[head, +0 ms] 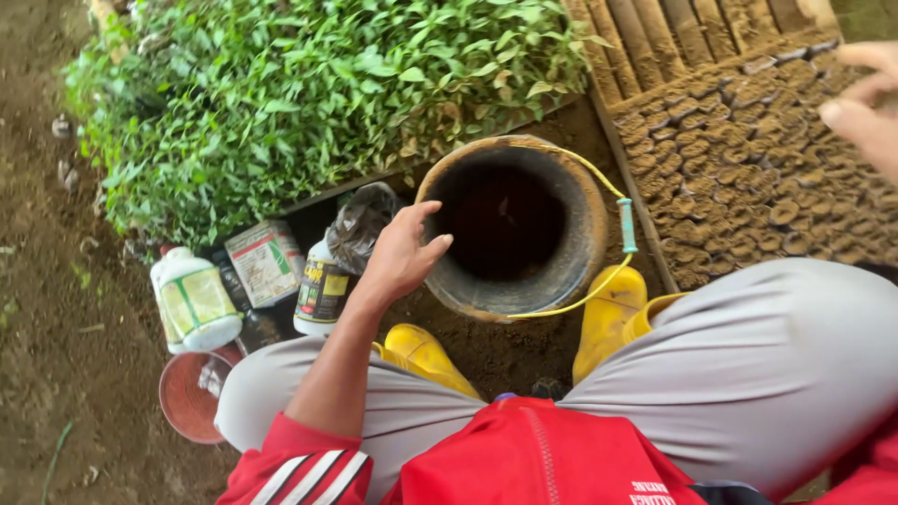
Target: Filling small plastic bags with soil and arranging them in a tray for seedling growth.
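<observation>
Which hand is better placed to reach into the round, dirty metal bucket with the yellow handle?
The left hand, probably. It rests open at the rim of the round metal bucket, fingers over the dark opening. The right hand is raised far off, above the bed of small soil-filled pots.

Bare brown soil floor [37, 309] on the left; dense green seedling bed [309, 93] far; brown bamboo slats [673, 33] far right, daylight.

Single head view, steeply downward, close over lap and bucket [513, 229]; right edge perhaps cropped.
</observation>
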